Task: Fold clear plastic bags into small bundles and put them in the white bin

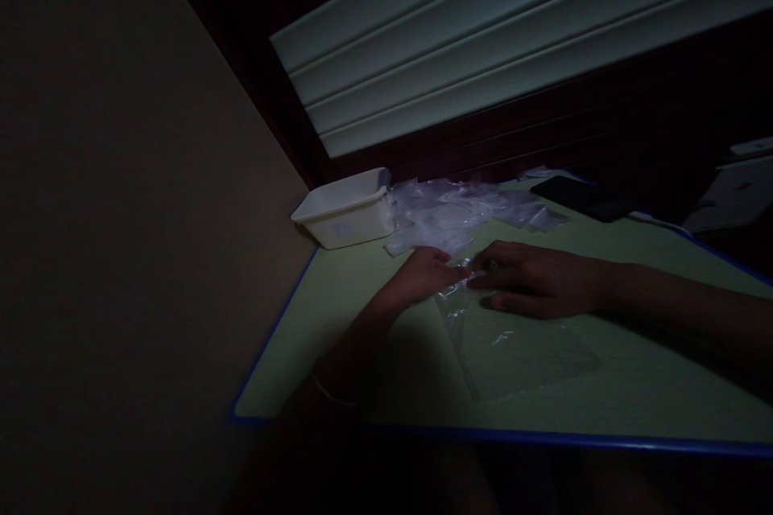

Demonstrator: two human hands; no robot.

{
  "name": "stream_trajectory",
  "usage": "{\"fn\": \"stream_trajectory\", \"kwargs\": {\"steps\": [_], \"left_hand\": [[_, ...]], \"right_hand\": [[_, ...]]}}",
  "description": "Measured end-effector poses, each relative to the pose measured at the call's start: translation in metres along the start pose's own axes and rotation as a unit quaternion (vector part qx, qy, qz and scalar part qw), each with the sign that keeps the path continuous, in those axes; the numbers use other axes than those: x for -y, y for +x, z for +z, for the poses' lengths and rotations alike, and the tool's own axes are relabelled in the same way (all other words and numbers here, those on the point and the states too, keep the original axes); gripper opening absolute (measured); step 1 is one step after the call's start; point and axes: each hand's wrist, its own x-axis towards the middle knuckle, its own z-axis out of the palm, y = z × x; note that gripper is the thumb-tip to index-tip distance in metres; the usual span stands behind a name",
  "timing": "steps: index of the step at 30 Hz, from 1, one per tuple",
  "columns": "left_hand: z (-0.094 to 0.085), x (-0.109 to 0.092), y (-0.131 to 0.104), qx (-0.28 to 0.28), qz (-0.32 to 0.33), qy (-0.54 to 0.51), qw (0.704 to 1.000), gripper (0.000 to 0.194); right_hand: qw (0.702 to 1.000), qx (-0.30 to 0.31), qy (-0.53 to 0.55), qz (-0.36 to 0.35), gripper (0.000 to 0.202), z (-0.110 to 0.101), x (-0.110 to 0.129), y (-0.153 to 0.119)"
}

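A clear plastic bag (525, 362) lies flat on the pale green tabletop, its far end under my fingers. My left hand (426, 273) pinches that end with thumb and fingers. From the right, my right hand (531, 278) meets it at the same edge, thumb and fingertips closed on the plastic while the other fingers lie over the bag. The fingertips of both hands nearly touch. Just beyond them spreads a heap of crinkled clear plastic bags (447, 209). The scene is dim, so whatever is inside the bag cannot be made out.
An off-white plastic bin (350, 213) stands at the table's far left corner, beside the wall (150, 217). Farther right lies a dark flat object (580, 197), with a pale box-like thing (733, 193) past the edge. Blue edging (543, 439) rims the table (302, 354).
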Motion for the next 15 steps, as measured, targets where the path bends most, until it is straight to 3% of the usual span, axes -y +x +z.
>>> {"fn": "stream_trajectory", "kwargs": {"steps": [4,7,15], "left_hand": [[0.001,-0.003,0.004,0.037,0.017,0.064,0.997,0.028],[0.003,-0.003,0.007,0.033,0.028,0.08,0.996,0.019],[0.003,0.002,0.011,0.01,0.067,0.044,0.997,0.013]], "right_hand": [[1.0,0.001,-0.006,-0.006,0.042,0.0,0.0,0.0],[1.0,0.002,-0.011,-0.009,0.043,0.0,0.0,-0.001],[1.0,0.0,-0.007,-0.004,0.044,-0.001,0.001,0.0]]}}
